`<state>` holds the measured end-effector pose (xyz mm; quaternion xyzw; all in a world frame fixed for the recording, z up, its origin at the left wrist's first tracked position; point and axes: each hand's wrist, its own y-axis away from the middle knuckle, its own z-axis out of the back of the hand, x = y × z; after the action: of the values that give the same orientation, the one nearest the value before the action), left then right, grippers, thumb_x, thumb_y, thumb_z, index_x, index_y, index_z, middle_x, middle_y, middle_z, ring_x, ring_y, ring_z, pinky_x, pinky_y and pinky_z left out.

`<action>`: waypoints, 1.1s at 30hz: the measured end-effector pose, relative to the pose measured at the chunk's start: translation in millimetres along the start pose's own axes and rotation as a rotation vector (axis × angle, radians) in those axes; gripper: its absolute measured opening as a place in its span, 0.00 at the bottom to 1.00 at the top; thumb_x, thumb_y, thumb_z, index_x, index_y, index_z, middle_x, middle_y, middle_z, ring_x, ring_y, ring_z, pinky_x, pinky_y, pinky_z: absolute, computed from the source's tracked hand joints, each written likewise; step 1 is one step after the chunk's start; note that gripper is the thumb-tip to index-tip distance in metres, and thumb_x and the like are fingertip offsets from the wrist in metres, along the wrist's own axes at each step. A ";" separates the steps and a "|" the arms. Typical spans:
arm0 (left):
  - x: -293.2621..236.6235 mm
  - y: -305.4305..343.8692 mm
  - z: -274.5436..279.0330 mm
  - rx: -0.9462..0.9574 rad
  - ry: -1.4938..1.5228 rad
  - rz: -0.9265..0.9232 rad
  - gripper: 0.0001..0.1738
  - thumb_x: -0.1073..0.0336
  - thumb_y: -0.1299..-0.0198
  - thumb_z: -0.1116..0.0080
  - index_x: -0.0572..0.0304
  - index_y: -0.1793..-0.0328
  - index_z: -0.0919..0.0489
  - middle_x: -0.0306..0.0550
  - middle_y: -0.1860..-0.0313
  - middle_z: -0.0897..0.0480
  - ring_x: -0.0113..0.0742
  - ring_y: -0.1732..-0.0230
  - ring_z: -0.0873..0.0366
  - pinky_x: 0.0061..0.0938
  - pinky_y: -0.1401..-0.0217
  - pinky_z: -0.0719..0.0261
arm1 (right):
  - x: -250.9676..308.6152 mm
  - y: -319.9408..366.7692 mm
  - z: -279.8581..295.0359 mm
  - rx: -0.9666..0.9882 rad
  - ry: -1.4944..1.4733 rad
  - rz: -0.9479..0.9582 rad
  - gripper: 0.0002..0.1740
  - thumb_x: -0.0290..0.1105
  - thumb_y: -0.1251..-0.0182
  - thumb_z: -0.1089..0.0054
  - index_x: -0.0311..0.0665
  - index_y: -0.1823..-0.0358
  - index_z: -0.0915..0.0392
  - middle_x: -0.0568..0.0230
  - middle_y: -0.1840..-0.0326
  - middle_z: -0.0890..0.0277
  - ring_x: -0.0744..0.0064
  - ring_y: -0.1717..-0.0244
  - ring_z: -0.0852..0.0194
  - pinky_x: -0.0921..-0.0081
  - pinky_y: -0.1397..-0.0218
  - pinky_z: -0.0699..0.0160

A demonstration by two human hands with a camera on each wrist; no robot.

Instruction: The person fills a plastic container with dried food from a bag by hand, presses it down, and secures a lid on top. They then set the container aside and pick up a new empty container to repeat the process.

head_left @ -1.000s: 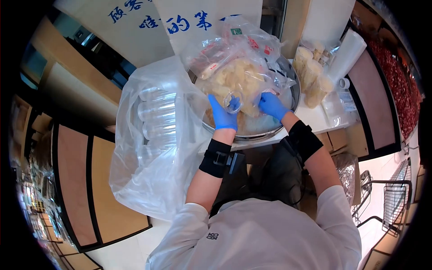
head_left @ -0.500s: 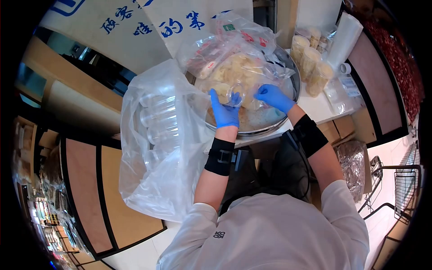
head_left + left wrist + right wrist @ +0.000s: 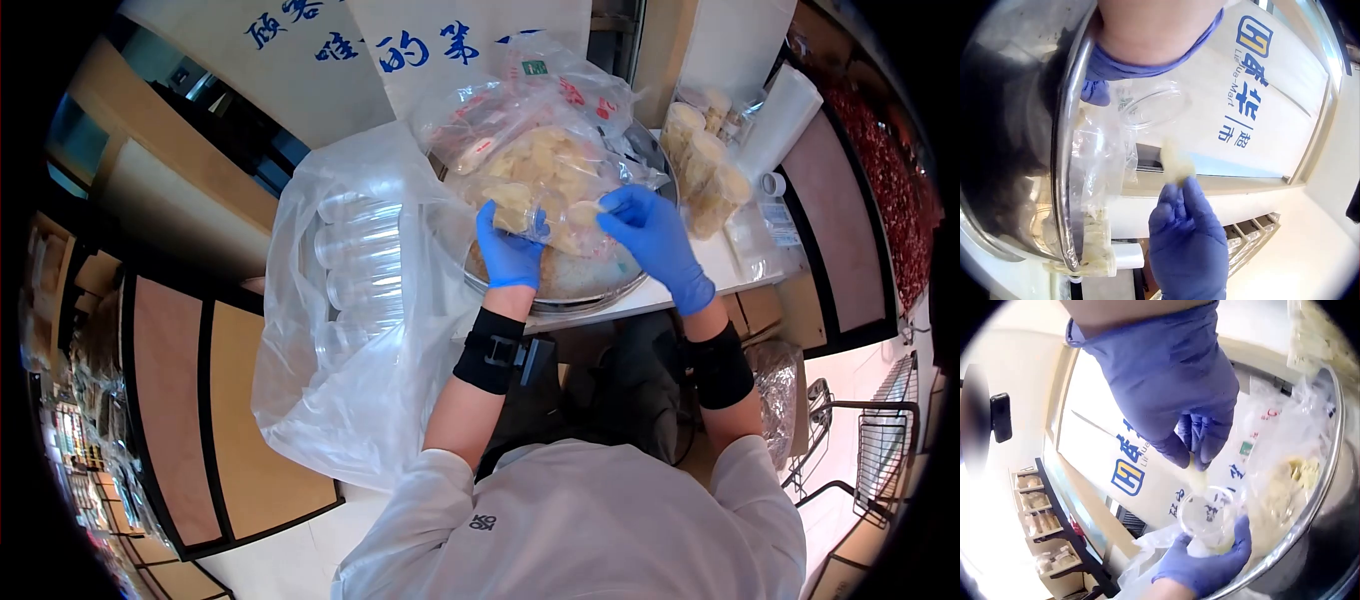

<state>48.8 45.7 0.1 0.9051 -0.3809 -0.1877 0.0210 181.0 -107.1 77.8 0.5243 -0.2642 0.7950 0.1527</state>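
Note:
My gloved left hand (image 3: 512, 262) grips a clear plastic tub (image 3: 1207, 515) around its side, with its round open mouth showing in the right wrist view. Some pale pieces show through the tub's wall. Between thumb and fingertips, my gloved right hand (image 3: 655, 240) pinches a thin pale yellow slice (image 3: 1177, 165); in the right wrist view the slice hangs right at the tub's rim. Beneath both hands, a clear bag of similar pale yellow pieces (image 3: 548, 158) lies in a wide metal basin (image 3: 570, 303).
On the left, a large plastic bag (image 3: 300, 410) holds several stacked clear tubs (image 3: 365, 240). Filled tubs (image 3: 700, 160) and a white roll (image 3: 782, 120) stand on the counter at right. Behind the basin rises a white board (image 3: 480, 15) with blue writing.
My right hand has lifted from the bag in the basin, bringing a pale slice up beside the tub. The left hand still holds the tub, now turned somewhat differently.

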 end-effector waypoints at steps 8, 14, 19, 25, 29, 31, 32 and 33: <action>-0.4 10.4 -11.8 0.114 0.061 0.004 0.34 0.46 0.41 0.48 0.61 0.35 0.32 0.53 0.42 0.25 0.48 0.42 0.26 0.39 0.38 0.28 | -18.7 -11.3 -62.4 0.067 -0.109 0.094 0.10 0.23 0.40 0.37 0.32 0.56 0.22 0.65 0.59 0.19 0.76 0.63 0.20 0.80 0.55 0.21; 6.5 -0.5 -2.0 0.045 0.020 0.012 0.33 0.48 0.43 0.45 0.58 0.35 0.33 0.50 0.42 0.26 0.46 0.41 0.27 0.38 0.36 0.30 | -41.3 -25.7 -84.6 0.116 0.358 0.428 0.20 0.21 0.37 0.46 0.31 0.42 0.25 0.47 0.47 0.22 0.58 0.49 0.21 0.71 0.44 0.25; 2.4 12.2 -14.7 -0.046 0.041 0.033 0.32 0.49 0.43 0.43 0.57 0.35 0.32 0.48 0.43 0.26 0.45 0.41 0.28 0.38 0.35 0.31 | -9.2 -24.6 -76.9 0.375 0.358 0.241 0.28 0.20 0.35 0.51 0.30 0.32 0.36 0.43 0.29 0.39 0.50 0.31 0.36 0.65 0.31 0.37; 7.5 2.9 -7.7 -0.062 0.007 -0.008 0.34 0.49 0.44 0.42 0.59 0.35 0.33 0.48 0.43 0.26 0.44 0.42 0.27 0.37 0.37 0.30 | -27.6 -28.8 -75.6 0.467 0.496 0.276 0.35 0.23 0.31 0.55 0.31 0.24 0.53 0.40 0.37 0.31 0.52 0.40 0.28 0.69 0.38 0.31; 8.5 0.3 -6.0 -0.100 -0.014 0.043 0.36 0.47 0.44 0.42 0.60 0.34 0.33 0.48 0.44 0.25 0.44 0.43 0.26 0.37 0.38 0.29 | -10.5 -21.8 -81.0 0.366 -0.097 -0.029 0.31 0.24 0.30 0.55 0.32 0.25 0.47 0.43 0.42 0.27 0.51 0.43 0.26 0.67 0.39 0.28; 7.8 -1.9 -2.7 -0.078 0.006 0.065 0.36 0.46 0.44 0.42 0.60 0.34 0.33 0.49 0.44 0.25 0.44 0.43 0.26 0.37 0.38 0.28 | -32.9 -25.8 -73.3 0.347 0.228 0.309 0.28 0.24 0.32 0.54 0.32 0.30 0.41 0.45 0.44 0.26 0.50 0.43 0.26 0.67 0.39 0.27; 7.6 -3.8 -1.0 -0.057 0.026 0.088 0.37 0.45 0.45 0.42 0.60 0.34 0.33 0.49 0.44 0.24 0.44 0.43 0.26 0.36 0.38 0.28 | -45.9 -28.6 -70.2 0.314 0.552 0.647 0.25 0.25 0.33 0.53 0.31 0.34 0.34 0.47 0.45 0.25 0.50 0.43 0.26 0.66 0.40 0.27; 7.2 -2.5 -2.9 -0.058 0.029 0.086 0.37 0.45 0.45 0.42 0.60 0.34 0.33 0.49 0.44 0.24 0.44 0.43 0.26 0.36 0.38 0.28 | -41.0 -27.6 -68.0 0.318 0.552 0.648 0.25 0.25 0.33 0.53 0.31 0.34 0.34 0.47 0.45 0.25 0.50 0.43 0.26 0.66 0.40 0.27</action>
<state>56.1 42.1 0.1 0.8897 -0.4133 -0.1844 0.0606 160.7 -43.7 26.4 0.1998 -0.2386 0.9426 -0.1216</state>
